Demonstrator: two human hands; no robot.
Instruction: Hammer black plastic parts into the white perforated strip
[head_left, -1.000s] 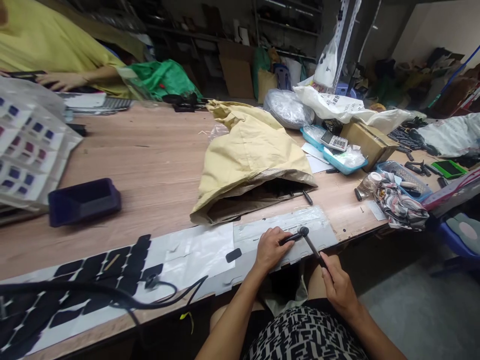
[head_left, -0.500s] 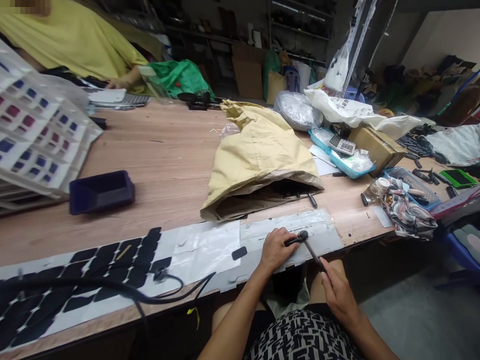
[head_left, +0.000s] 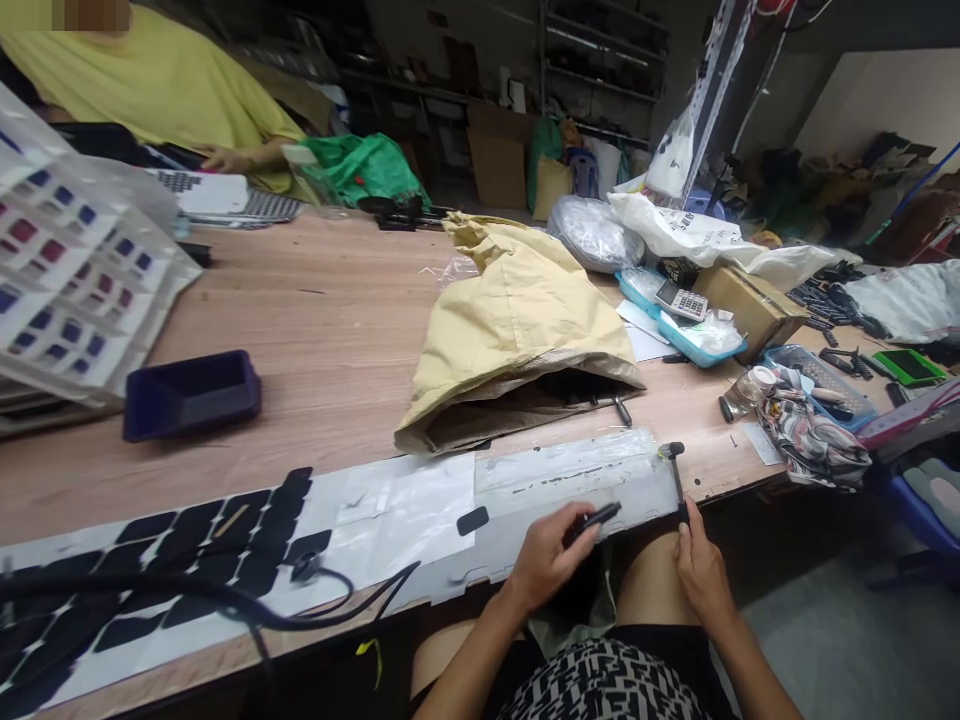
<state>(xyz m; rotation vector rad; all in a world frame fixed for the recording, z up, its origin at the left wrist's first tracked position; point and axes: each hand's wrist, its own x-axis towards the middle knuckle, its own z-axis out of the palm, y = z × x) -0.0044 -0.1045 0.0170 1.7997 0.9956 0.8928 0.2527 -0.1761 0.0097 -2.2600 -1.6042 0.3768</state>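
In my left hand (head_left: 549, 556) is a small, slim black piece (head_left: 603, 514), pinched between thumb and fingers over the front edge of a grey board (head_left: 502, 535). Its exact kind is too small to make out. My right hand (head_left: 703, 572) grips the dark handle of a small hammer (head_left: 678, 476), whose black head is over the board's right end. A black rounded pad (head_left: 472, 520) lies on the board to the left of my hands. Behind it, a yellow sack (head_left: 525, 310) lies with its dark mouth toward me, and a black piece (head_left: 622, 411) rests beside that mouth.
White sheets with black pads (head_left: 247, 530) and a black cable (head_left: 225, 592) cover the front left. A dark blue tray (head_left: 193, 398) stands behind them. At right are a clear jar (head_left: 746, 393), patterned cloth (head_left: 814, 435) and calculator (head_left: 681, 299). A person in yellow (head_left: 172, 90) sits across the table.
The hammer has moved right and away from the black piece, its head lifting to the board's right end. My left hand has drawn the piece down toward me, still holding it.
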